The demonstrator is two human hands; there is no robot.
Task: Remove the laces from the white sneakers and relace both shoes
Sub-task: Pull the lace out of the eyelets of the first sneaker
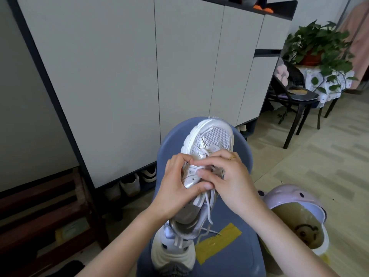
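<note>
Here you hold one white sneaker point(207, 148) up over the blue chair point(239, 246), toe pointing away from you and its heel resting on the second sneaker point(173, 254), which stands on the seat's near edge. Your left hand point(177, 188) wraps the left side of the shoe, thumb curled across its silver side panel, fingers clenched round the upper. Your right hand point(227, 180) comes in from the right, with a gold ring point(232, 157) on one finger; its forefinger and thumb pinch the lace point(201, 168) where it crosses the middle eyelets, just beside your left fingertips. The lace lies under both sets of fingers, and its loose ends hang below your hands, down past the heel toward the seat.

Count: two sneakers, two hands, one lace in sight on the held shoe. One strip of yellow tape point(217, 244) is stuck on the seat. A pink-and-white helmet point(295, 214) sits on the floor to your right. Three or so pairs of shoes point(137, 181) line the gap beneath the pale cabinet point(139, 66), and one potted plant point(319, 45) stands on a covered table beyond a dark chair point(293, 94).
</note>
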